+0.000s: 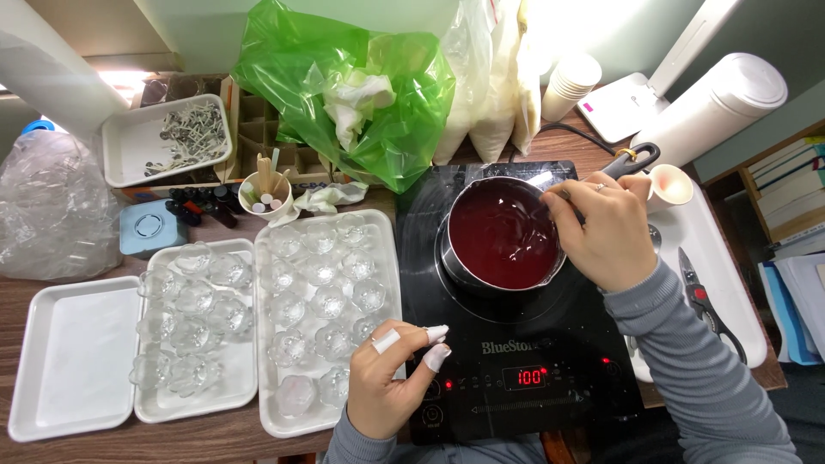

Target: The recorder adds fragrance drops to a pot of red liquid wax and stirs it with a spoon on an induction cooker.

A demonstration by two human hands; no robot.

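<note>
Brown wood shows along the near edge of the worktop (26,296), most of it covered by trays and a black induction cooktop (516,344). Nearest, the left hand (391,378) rests with its heel at the worktop's edge and its fingers stretched loosely apart, holding nothing, fingertips touching the cooktop's front left corner beside a red lit display (525,376). Just left of it lies a white foam tray (391,258) filled with small clear glass cups, then a second such tray (245,387) of cups, then an empty white tray (73,361).

Farther in, a grey saucepan (503,236) of dark red liquid sits on the cooktop. The right hand (606,232) hovers over its right rim, fingers pinched together on a thin stirring stick (550,187) (only a short length of it shows) that reaches towards the liquid. Right of the pan, red-handled shears (709,305) lie on a long white tray (748,335).

Beyond, a small blue square box (150,228) and a white cup of wooden sticks (265,193) stand before a tray of metal wick tabs (168,137). At the back sit a crumpled green plastic bag (404,94), pale filled bags (494,86), a stack of paper cups (569,84) and a white cylindrical container (713,103).
</note>
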